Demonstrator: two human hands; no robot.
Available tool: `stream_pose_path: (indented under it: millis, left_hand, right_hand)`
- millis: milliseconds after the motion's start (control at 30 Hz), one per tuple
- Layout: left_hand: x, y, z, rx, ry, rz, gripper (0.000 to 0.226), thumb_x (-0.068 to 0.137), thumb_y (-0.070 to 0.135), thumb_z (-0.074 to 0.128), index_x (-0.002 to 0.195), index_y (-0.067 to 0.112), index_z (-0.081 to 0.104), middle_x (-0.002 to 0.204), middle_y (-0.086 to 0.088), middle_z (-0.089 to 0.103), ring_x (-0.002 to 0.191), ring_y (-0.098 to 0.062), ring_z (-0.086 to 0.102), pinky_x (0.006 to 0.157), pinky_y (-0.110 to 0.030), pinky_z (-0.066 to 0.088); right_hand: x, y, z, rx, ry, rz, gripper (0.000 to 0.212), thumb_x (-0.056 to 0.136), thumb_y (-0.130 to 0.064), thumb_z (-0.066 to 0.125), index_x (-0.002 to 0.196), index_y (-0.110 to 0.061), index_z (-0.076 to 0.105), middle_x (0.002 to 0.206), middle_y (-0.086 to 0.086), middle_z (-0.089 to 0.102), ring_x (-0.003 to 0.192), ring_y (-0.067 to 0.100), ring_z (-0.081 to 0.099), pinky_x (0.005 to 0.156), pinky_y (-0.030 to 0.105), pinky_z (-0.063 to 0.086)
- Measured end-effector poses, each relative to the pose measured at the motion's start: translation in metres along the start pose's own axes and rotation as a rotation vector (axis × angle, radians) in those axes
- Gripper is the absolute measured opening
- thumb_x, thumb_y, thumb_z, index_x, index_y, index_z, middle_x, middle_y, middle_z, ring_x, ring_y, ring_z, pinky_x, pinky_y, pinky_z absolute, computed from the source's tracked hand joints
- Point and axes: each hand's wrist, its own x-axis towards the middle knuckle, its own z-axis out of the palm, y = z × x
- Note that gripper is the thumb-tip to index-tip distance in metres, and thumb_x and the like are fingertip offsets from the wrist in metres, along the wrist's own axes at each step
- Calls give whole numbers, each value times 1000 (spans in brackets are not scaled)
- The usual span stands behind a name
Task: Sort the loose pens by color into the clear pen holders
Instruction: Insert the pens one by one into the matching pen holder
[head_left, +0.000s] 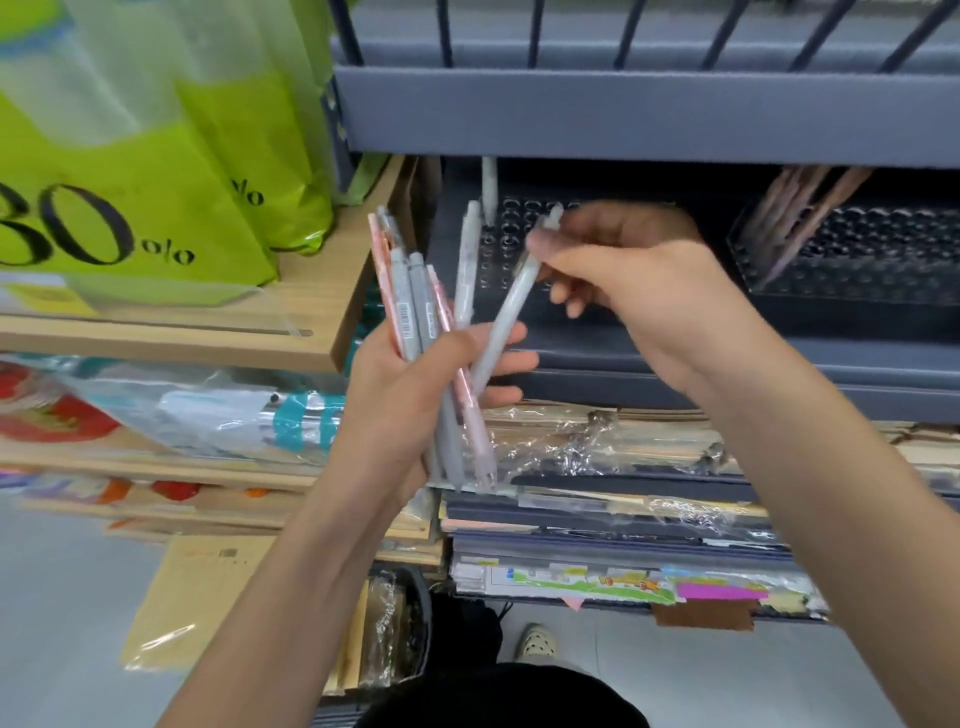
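left hand grips a bundle of grey and pink pens, upright. right hand pinches one pale pen near its top — long axis slanting down-left, lower end at the bundle. clear holder lies just behind, nearer the right hand.

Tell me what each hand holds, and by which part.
The left hand grips a bunch of grey and pink pens around their middles. The right hand pinches one pale pen near its upper end.
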Motion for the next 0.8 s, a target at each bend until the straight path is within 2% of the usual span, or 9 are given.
stream_pose_path:
  millis: [100, 167, 233, 300, 467, 533, 600, 700, 800]
  left_hand:
    - [2, 2, -5, -9, 65, -19, 13, 96, 2, 57, 107, -2, 62, 94, -13, 78, 84, -30, 77, 59, -27, 59]
    - [1, 1, -7, 8, 86, -12, 9, 96, 3, 59, 101, 5, 66, 93, -13, 78, 74, -25, 76, 54, -26, 57]
    - [1, 1, -7, 24, 89, 3, 29, 94, 2, 61, 80, 21, 76, 93, -12, 78, 63, -19, 72, 50, -25, 53]
    - [2, 2, -6, 30, 86, 14, 40, 93, 1, 63, 71, 32, 77, 93, -12, 78, 60, -18, 68, 49, -25, 52]
    - [2, 5, -9, -16, 94, 20, 17, 91, 2, 64, 93, 18, 59, 93, -16, 76, 54, -19, 61, 45, -26, 49]
    - [1, 4, -12, -32, 104, 4, 15, 92, 2, 62, 95, 16, 62, 95, -16, 76, 51, -18, 59, 45, -26, 48]
    - [-1, 4, -16, -43, 126, -19, 16, 93, 1, 60, 108, 2, 54, 96, -17, 76, 50, -18, 58, 44, -25, 47]
    - [-3, 4, -21, -32, 138, -40, 24, 94, 3, 60, 114, -3, 49, 97, -15, 77, 51, -18, 61, 43, -24, 47]
    - [-6, 5, -24, -18, 112, -42, 22, 93, 4, 60, 112, 1, 50, 99, -15, 77, 53, -18, 62, 44, -25, 48]
  right_hand:
    - [7, -3, -4, 217, 169, -43, 11, 89, -5, 67, 79, -9, 69, 69, 4, 67, 55, 17, 57, 51, 26, 46]
    - [12, -5, -7, 275, 261, -87, 13, 90, -1, 64, 79, -6, 67, 66, 4, 67, 54, 18, 59, 52, 27, 49]
    - [15, -5, -3, 245, 250, -119, 14, 91, -3, 63, 78, -6, 67, 65, 4, 66, 53, 19, 59, 53, 28, 51]
    - [16, -3, 4, 199, 205, -127, 16, 92, -6, 63, 77, -9, 66, 66, 6, 65, 53, 20, 59, 54, 30, 51]
    - [23, -5, 9, 147, 355, -278, 23, 86, -5, 53, 69, -15, 65, 61, -3, 69, 56, 16, 65, 63, 32, 56]
    - [31, -4, 4, 75, 444, -338, 16, 82, -7, 51, 73, -11, 64, 65, -6, 71, 68, 14, 69, 73, 32, 57]
    - [43, 0, 1, -56, 511, -299, 15, 76, -16, 52, 81, -8, 64, 85, 8, 74, 92, 22, 69, 90, 38, 54]
    - [56, 7, 1, -253, 498, -267, 35, 81, -23, 50, 101, 0, 68, 112, 15, 69, 114, 30, 61, 105, 44, 43]
    - [60, 8, 8, -335, 400, -296, 31, 86, -22, 49, 99, -3, 69, 109, 11, 70, 111, 26, 62, 106, 37, 42]
